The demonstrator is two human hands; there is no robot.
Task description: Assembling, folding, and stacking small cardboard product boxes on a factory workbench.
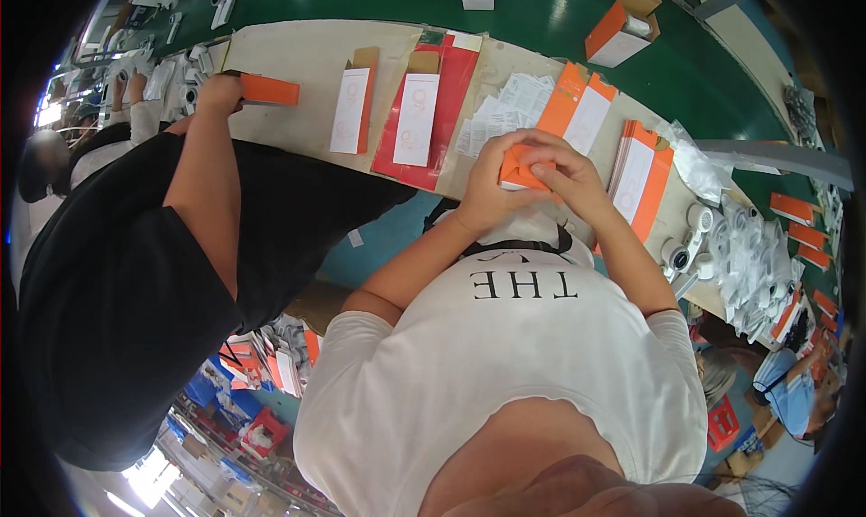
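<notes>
Close to my chest, a small orange carton [517, 167] is held end-on between my two hands; its far part is hidden. My left hand [490, 185] wraps round its left side, with fingers curled over the top. From the right, my right hand [577, 185] presses its fingers against the carton's end. Just beyond lies a flat orange-and-white carton [577, 111], next to a pile of printed leaflets [507, 111]. A stack of flattened cartons [642, 174] sits to the right of my right hand.
To the left, a co-worker in black holds an orange box [270, 90]. Two open white cartons [351, 111] [418, 118] lie nearby, one on a red folder [449, 102]. White handheld devices [690, 237] and bagged parts [753, 264] lie at right. An open box [622, 32] stands on the green surface.
</notes>
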